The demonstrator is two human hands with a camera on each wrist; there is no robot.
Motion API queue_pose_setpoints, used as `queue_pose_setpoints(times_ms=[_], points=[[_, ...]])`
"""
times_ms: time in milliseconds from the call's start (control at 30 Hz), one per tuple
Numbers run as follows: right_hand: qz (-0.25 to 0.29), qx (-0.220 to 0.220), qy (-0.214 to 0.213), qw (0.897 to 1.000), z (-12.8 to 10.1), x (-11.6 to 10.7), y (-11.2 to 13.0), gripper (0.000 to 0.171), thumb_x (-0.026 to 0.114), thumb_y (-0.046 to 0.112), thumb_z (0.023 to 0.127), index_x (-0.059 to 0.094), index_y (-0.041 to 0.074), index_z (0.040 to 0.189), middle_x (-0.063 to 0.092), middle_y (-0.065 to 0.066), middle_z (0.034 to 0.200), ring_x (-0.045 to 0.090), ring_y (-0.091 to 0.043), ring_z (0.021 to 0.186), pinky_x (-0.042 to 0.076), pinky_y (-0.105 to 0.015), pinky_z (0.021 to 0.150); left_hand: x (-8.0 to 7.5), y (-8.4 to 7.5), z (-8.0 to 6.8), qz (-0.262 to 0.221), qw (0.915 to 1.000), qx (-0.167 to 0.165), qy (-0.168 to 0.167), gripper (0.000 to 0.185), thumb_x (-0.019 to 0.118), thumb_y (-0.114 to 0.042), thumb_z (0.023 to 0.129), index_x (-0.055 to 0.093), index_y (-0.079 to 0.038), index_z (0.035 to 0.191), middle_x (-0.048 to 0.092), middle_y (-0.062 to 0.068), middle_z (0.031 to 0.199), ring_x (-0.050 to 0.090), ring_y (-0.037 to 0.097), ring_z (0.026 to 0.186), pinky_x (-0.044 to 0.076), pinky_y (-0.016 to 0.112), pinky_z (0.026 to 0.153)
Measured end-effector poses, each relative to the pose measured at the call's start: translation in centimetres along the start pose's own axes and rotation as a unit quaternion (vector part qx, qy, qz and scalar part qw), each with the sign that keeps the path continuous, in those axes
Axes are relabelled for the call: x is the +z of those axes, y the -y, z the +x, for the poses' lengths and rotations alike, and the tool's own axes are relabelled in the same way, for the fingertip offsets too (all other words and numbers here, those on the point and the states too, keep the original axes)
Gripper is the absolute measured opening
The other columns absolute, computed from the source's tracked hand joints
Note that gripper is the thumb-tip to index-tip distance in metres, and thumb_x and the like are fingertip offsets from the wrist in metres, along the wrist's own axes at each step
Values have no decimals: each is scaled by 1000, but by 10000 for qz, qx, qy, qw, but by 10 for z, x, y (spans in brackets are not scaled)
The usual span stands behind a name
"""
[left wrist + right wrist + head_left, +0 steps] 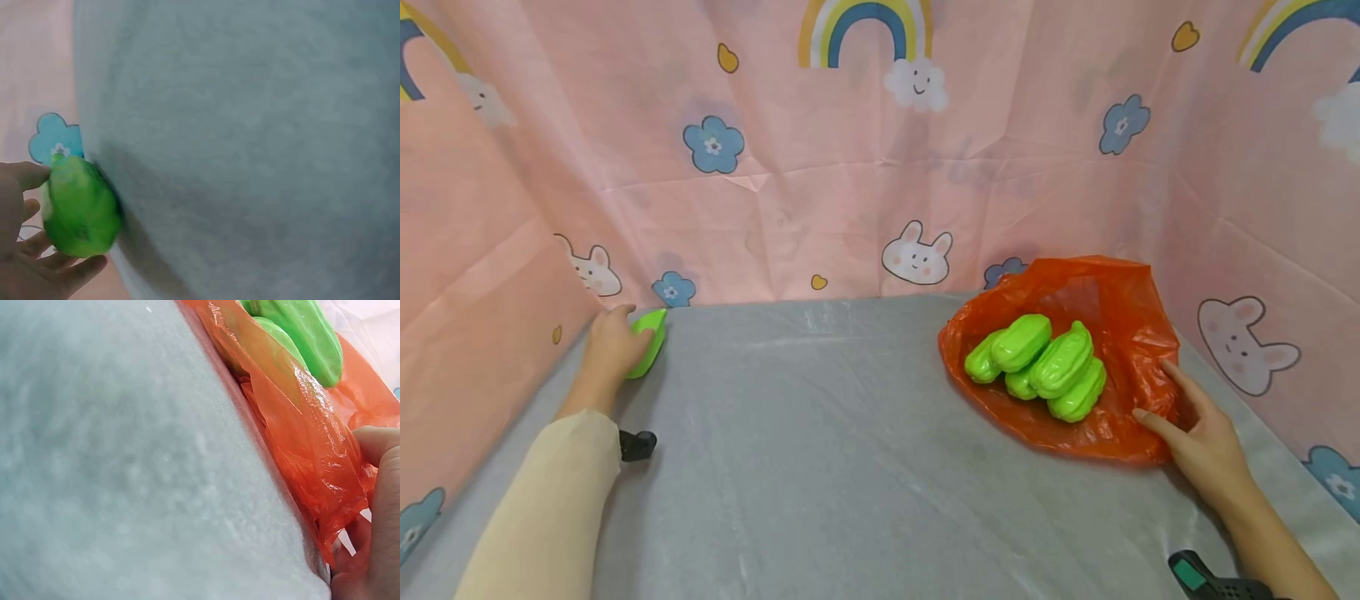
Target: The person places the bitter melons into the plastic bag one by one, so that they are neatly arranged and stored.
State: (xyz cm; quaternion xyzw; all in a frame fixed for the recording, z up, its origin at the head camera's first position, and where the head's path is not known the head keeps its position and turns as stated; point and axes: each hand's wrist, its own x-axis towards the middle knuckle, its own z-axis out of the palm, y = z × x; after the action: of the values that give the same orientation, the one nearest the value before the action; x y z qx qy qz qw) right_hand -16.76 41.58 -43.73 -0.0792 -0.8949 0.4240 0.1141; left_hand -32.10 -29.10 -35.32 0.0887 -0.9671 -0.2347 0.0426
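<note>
At the far left of the table, my left hand holds a glossy light-green ribbed star fruit. In the left wrist view, the thumb is at the upper end of this star fruit and the other fingers lie along its lower side. On the right lies a crinkled red plastic bag, its mouth spread wide. Several more green star fruits are heaped in it. My right hand grips the bag's near right edge, thumb on top; in the right wrist view, fingers show beneath the red plastic.
A grey cloth covers the table. Pink printed curtains enclose it at the back and both sides, close behind the bag and beside the left hand. Dark wrist devices sit at the left wrist and the right wrist.
</note>
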Motion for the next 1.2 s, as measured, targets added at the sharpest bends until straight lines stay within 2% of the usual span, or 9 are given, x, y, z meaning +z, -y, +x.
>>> queue_pose_setpoints(times_ms=[67, 233, 433, 533, 667, 833, 1033, 1200], points=[[5, 32, 29, 10000, 1, 0, 0, 80, 59, 37, 101, 9, 36, 163, 14, -17, 170, 19, -38, 155, 20, -26, 125, 3, 3, 0, 27, 10000, 20, 28, 64, 43, -22, 100, 29, 14, 150, 31, 42, 150, 28, 58, 139, 25, 68, 117], [13, 46, 60, 10000, 1, 0, -1, 80, 60, 37, 101, 8, 36, 163, 13, -17, 170, 19, -40, 154, 22, -25, 124, 9, 4, -4, -21, 9998, 174, -16, 60, 41, -23, 103, 34, 16, 147, 38, 42, 145, 39, 55, 130, 31, 67, 111], [27, -19, 37, 10000, 2, 1, -2, 80, 60, 36, 101, 9, 35, 163, 13, -16, 170, 19, -39, 155, 22, -12, 117, 10, 1, -6, -231, 9992, 291, -111, 58, 45, -23, 103, 36, 13, 148, 44, 38, 140, 43, 49, 116, 36, 65, 103], [35, -56, 14, 10000, 2, 1, -2, 80, 60, 36, 101, 10, 35, 163, 13, -16, 170, 20, -37, 155, 24, -2, 107, 11, 0, -5, -329, 9986, 373, -177, 58, 46, -24, 102, 37, 11, 148, 46, 36, 139, 43, 47, 114, 37, 64, 100], [68, -147, -17, 9999, 2, 1, -3, 80, 61, 34, 101, 11, 35, 163, 15, -14, 170, 24, -27, 155, 25, 7, 93, 10, -5, -3, -450, 9978, 432, -242, 59, 46, -29, 103, 39, 7, 149, 46, 35, 142, 44, 46, 117, 38, 64, 101], [24, -126, -40, 9999, 2, 1, -2, 80, 62, 35, 100, 12, 36, 163, 17, -15, 170, 26, -26, 154, 26, 7, 91, 7, -20, -4, -560, 9957, 639, -361, 61, 48, -33, 104, 39, 4, 151, 45, 34, 147, 46, 47, 123, 39, 64, 104], [-32, -72, -14, 10000, 2, 0, -1, 80, 61, 36, 100, 11, 36, 163, 17, -17, 169, 25, -33, 153, 25, 5, 97, 4, -48, -7, -660, 9898, 1092, -639, 59, 56, -32, 102, 45, 2, 149, 50, 33, 145, 54, 47, 120, 45, 59, 97], [-60, -2, 8, 10000, 1, 0, 0, 80, 60, 37, 101, 10, 37, 163, 16, -17, 169, 24, -38, 152, 26, -3, 107, 3, -76, -11, -1018, 9856, 1240, -539, 60, 57, -31, 102, 42, -1, 152, 48, 29, 149, 56, 45, 124, 47, 56, 98]])
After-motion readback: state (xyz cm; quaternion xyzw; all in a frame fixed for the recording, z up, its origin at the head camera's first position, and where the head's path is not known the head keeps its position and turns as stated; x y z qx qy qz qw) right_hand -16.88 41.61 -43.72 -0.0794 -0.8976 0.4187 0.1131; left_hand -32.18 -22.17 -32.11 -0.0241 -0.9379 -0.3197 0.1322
